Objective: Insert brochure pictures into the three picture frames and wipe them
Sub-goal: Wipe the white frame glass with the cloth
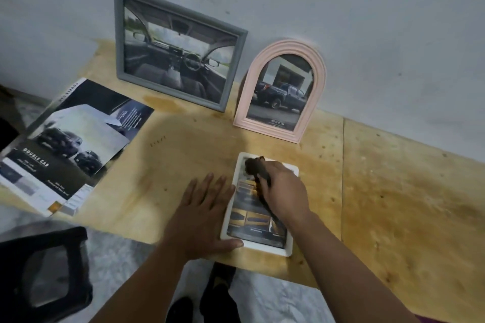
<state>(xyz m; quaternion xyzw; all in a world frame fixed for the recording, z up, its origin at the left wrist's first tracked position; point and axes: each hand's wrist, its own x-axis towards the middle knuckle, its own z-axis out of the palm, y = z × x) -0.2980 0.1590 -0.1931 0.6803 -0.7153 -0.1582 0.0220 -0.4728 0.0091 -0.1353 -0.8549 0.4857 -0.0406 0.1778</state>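
A white frame (288, 249) lies flat near the table's front edge with a yellow-toned brochure picture inside. My right hand (284, 191) is shut on a dark cloth (254, 165) that rests on the frame's upper glass. My left hand (202, 215) lies flat on the table, fingers spread, thumb pressed against the frame's lower left corner. A grey frame (119, 34) with a car-interior picture leans on the wall at the back. Beside it on the right stands a pink arched frame (319, 92) holding a pickup-truck picture.
Loose car brochures (65, 149) lie spread at the table's left edge. A black stool (44, 275) stands on the floor at the lower left. The wooden table (406, 204) stretches to the right, against a grey wall. My feet show below the front edge.
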